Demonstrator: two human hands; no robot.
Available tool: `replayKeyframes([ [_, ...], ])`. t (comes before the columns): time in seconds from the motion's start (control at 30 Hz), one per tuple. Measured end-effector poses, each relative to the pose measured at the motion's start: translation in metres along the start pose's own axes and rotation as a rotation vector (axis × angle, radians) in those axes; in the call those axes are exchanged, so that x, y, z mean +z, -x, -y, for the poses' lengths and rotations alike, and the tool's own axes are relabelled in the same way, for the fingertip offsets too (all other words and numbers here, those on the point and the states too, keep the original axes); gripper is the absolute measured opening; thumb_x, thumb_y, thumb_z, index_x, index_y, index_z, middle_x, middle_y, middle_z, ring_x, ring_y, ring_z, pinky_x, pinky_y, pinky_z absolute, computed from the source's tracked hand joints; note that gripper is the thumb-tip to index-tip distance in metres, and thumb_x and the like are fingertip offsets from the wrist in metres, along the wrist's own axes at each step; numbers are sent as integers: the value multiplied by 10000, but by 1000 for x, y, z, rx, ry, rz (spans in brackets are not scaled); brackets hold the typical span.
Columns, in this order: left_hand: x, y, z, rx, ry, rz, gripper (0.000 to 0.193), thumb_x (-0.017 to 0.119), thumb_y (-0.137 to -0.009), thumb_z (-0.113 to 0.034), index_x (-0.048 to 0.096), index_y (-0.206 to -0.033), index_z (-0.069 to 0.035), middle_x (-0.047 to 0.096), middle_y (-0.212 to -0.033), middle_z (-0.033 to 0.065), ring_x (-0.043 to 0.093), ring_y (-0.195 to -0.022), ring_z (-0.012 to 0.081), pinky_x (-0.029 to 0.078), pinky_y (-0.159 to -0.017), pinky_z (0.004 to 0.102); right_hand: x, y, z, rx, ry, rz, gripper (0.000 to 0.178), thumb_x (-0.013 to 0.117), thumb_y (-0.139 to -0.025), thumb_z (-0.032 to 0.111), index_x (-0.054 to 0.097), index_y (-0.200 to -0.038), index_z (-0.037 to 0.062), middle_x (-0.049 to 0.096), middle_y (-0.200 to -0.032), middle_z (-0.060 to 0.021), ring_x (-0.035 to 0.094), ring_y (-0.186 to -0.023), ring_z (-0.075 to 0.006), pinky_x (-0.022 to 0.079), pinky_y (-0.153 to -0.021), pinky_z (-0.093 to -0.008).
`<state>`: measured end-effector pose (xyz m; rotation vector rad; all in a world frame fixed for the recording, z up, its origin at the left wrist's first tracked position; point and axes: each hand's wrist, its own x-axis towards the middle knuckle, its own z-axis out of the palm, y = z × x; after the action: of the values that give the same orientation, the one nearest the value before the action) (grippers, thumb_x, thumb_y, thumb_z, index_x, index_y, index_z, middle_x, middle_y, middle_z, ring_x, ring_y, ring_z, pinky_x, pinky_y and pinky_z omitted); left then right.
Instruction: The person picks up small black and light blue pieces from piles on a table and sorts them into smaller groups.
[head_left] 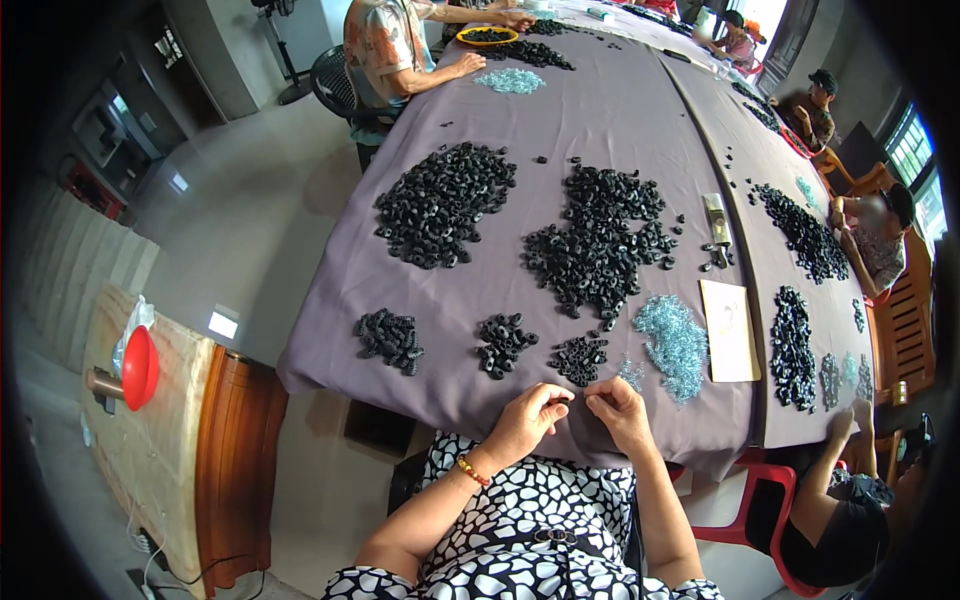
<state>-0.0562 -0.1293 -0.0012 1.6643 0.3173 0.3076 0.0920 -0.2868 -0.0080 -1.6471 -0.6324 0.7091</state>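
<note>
Just past the table's near edge, my left hand (528, 421) pinches a small black part (564, 401) between thumb and fingertips. My right hand (622, 413) is close by on its right, fingertips pressed together; whatever they hold is too small to make out. Beyond the hands lie a little heap of black rings (579, 360) and a few clear bits (631, 373). Further right spreads a pile of clear bluish pieces (672, 345). To the left are a small heap of black parts (506, 345) and a heap of ribbed black pieces (390, 341).
Two large piles of black parts, one left (445, 205) and one right (605, 235), cover the mid-table. A pale card (731, 332) and a tube-like item (718, 222) lie to the right. Several people sit around the grey-clothed table (480, 290). A wooden cabinet (235, 460) stands left.
</note>
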Motion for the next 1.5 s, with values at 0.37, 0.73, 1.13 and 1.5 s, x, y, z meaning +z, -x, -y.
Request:
replayKeyframes([
  [0.37, 1, 4, -5, -11, 22, -23, 248, 547, -1063, -175, 634, -1255, -45, 629, -1047, 42, 633, -740, 78, 524, -590, 218, 2, 2, -2, -18, -32, -12, 98, 681, -947, 11, 673, -1045, 17, 642, -901, 15, 602, -849, -58, 503, -782, -225],
  [0.73, 11, 6, -1, -147, 254, -42, 320, 556, -1064, -187, 615, -1314, 3, 576, -998, 23, 622, -766, 80, 525, -608, 205, 3, 6, 16, 42, 92, -40, 185, 683, -989, 164, 653, -956, -15, 647, -858, -2, 573, -760, -68, 501, -692, -232],
  [1.13, 8, 1, 10, -135, 501, -2, 295, 589, -1044, -138, 614, -1305, -1, 651, -1047, 35, 646, -867, 86, 563, -781, 241, 15, 11, 28, -56, -198, 13, 94, 665, -988, 42, 669, -1081, 34, 632, -994, 34, 568, -898, -48, 488, -818, -218],
  [1.5, 5, 3, 17, -140, 523, 44, 266, 609, -1030, -104, 600, -1266, 18, 661, -1064, 52, 661, -910, 103, 573, -833, 260, 25, 13, 31, -181, 93, -45, 113, 691, -933, 8, 674, -1044, 19, 605, -919, 12, 559, -837, -82, 483, -780, -247],
])
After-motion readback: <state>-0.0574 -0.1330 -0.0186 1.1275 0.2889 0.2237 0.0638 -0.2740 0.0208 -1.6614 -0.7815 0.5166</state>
